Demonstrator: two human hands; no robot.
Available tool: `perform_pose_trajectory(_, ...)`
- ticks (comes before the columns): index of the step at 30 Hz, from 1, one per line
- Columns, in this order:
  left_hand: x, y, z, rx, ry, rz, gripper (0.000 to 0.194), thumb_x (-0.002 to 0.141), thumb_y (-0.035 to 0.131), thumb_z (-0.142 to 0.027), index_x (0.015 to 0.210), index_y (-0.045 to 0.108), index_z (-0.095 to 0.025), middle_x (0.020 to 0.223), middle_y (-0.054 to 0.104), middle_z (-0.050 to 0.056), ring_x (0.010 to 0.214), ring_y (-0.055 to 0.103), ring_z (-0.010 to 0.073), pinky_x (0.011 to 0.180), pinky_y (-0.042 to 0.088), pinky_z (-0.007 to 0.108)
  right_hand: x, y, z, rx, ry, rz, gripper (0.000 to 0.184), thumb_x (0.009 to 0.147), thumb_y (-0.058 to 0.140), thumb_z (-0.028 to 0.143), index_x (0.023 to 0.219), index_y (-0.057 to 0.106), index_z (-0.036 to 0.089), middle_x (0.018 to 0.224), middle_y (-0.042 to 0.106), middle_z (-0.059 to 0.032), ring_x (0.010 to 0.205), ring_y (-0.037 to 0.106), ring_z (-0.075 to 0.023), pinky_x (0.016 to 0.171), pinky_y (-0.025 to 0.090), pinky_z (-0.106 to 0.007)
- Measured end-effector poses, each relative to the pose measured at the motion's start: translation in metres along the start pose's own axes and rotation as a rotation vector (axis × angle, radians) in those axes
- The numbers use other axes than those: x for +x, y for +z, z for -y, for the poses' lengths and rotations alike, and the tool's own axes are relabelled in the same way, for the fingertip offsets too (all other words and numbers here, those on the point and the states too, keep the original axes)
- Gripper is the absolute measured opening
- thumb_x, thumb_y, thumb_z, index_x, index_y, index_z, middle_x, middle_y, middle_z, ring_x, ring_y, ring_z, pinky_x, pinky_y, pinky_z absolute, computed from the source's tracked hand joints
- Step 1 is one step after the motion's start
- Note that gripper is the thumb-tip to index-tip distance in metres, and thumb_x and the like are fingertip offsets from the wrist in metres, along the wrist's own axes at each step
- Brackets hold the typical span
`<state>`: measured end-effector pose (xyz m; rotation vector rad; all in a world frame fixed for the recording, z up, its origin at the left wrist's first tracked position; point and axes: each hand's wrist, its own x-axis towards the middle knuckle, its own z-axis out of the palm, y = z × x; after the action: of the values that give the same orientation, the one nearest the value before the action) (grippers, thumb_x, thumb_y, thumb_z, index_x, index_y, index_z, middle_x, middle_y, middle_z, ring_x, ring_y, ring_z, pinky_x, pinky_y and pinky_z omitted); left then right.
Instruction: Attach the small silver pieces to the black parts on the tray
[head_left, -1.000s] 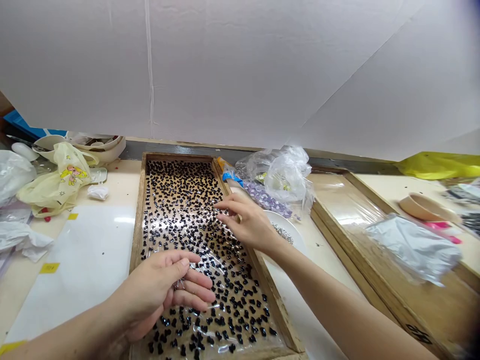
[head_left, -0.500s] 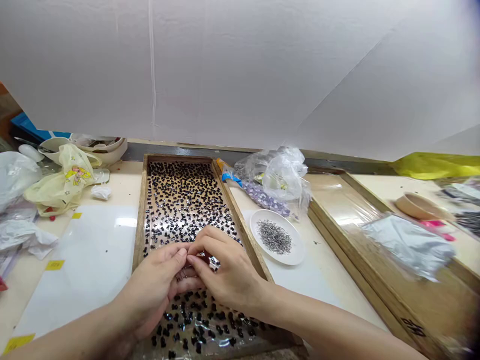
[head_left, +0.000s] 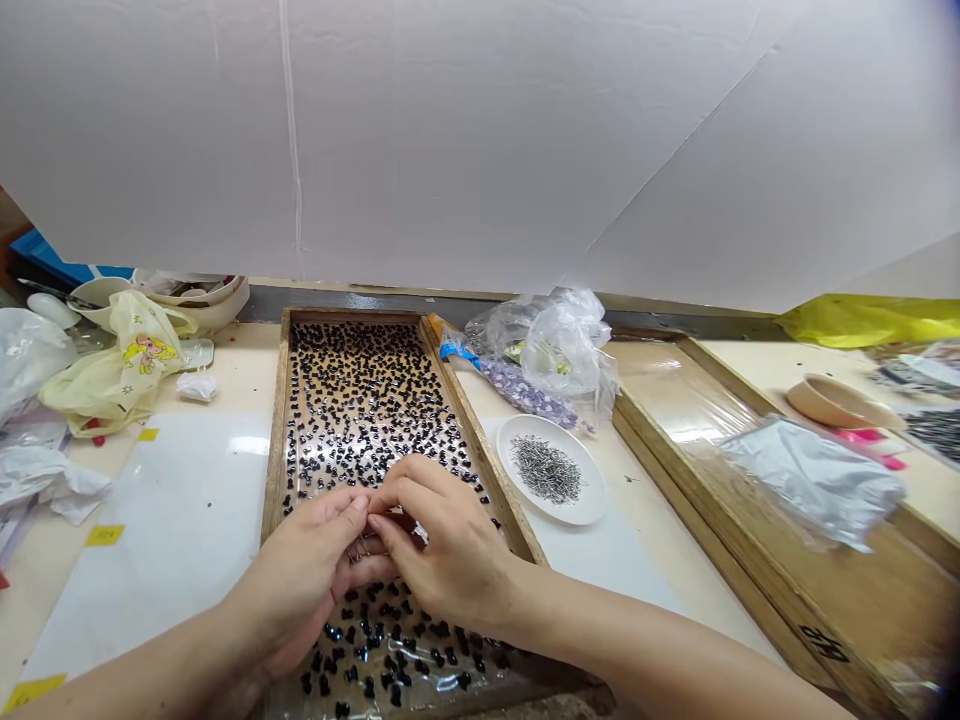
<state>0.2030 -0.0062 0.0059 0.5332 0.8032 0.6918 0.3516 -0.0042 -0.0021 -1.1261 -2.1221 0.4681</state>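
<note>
Over a wooden-framed tray (head_left: 276,440), both hands meet with their fingertips touching. My left hand (head_left: 296,575) is closed, its thumb pressed to the index finger, and thin silvery metal pins show across its curled fingers. Thumb and fingers of my right hand (head_left: 454,560) pinch at the left thumb tip; what they grip is too small to make out. Small shiny black bow-like pieces (head_left: 367,375) lie scattered on clear film in the tray, partly covered by the hands. Right of the tray, a white plate (head_left: 596,505) holds a heap of small metal pins (head_left: 544,470).
A clear plastic bag (head_left: 566,340) and a purple-patterned packet (head_left: 525,390) lie behind the plate. Another wooden frame (head_left: 697,525) on the right bears a silver pouch (head_left: 817,480). At left are a yellow bag (head_left: 112,370) and a white sheet (head_left: 172,530). A white panel (head_left: 450,140) hangs ahead.
The view has shifted slightly. Both hands keep nearly the same pose, fingertips together; the left thumb and right fingertips have moved only a little.
</note>
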Motion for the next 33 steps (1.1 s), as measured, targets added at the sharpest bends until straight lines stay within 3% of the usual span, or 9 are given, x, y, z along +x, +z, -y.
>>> perform_pose_trajectory(7, -0.001, 0.001, -0.002, -0.037, -0.023, 0.021, 0.020, 0.089, 0.046, -0.022, 0.091, 0.062, -0.010, 0.086, 0.063, 0.009, 0.079, 0.059, 0.0137, 0.077, 0.049, 0.029, 0.000, -0.009, -0.003, 0.145, 0.058, -0.010, 0.016, 0.079, 0.049, 0.008, 0.086, 0.060, 0.017, 0.080, 0.057, -0.0043, 0.075, 0.054, -0.0146, 0.067, 0.046, -0.029)
perform_pose_trajectory(21, 0.000, 0.000, -0.004, -0.004, -0.009, -0.004, 0.016, 0.086, 0.052, -0.024, 0.079, 0.060, -0.012, 0.085, 0.062, 0.007, 0.081, 0.056, 0.0132, 0.078, 0.047, 0.029, 0.004, -0.003, 0.004, -0.066, -0.061, -0.006, 0.016, 0.083, 0.047, 0.011, 0.081, 0.062, 0.013, 0.074, 0.057, -0.0074, 0.070, 0.051, -0.0169, 0.061, 0.043, -0.031)
perform_pose_trajectory(27, -0.002, 0.001, -0.004, 0.040, -0.050, 0.039, 0.016, 0.083, 0.057, -0.028, 0.079, 0.059, -0.012, 0.086, 0.063, 0.008, 0.081, 0.059, 0.0153, 0.077, 0.048, 0.030, -0.002, -0.007, 0.006, -0.037, -0.023, 0.019, 0.014, 0.082, 0.048, 0.013, 0.081, 0.062, 0.015, 0.075, 0.057, -0.0070, 0.071, 0.052, -0.0170, 0.062, 0.044, -0.031)
perform_pose_trajectory(30, -0.003, 0.001, -0.005, 0.058, -0.112, 0.065, 0.019, 0.084, 0.055, -0.029, 0.083, 0.059, -0.011, 0.084, 0.065, 0.010, 0.079, 0.062, 0.0165, 0.079, 0.049, 0.033, -0.001, -0.017, -0.003, 0.084, -0.001, 0.011, 0.010, 0.080, 0.051, 0.012, 0.077, 0.059, 0.016, 0.073, 0.057, -0.0045, 0.069, 0.053, -0.0147, 0.059, 0.045, -0.028)
perform_pose_trajectory(33, -0.004, 0.002, -0.006, 0.095, -0.177, 0.028, 0.021, 0.084, 0.055, -0.030, 0.087, 0.059, -0.010, 0.086, 0.067, 0.012, 0.077, 0.065, 0.0175, 0.077, 0.050, 0.034, 0.007, -0.033, -0.033, 0.074, 0.116, -0.056, 0.010, 0.081, 0.052, 0.015, 0.072, 0.057, 0.018, 0.071, 0.058, -0.0023, 0.066, 0.053, -0.0133, 0.059, 0.045, -0.027)
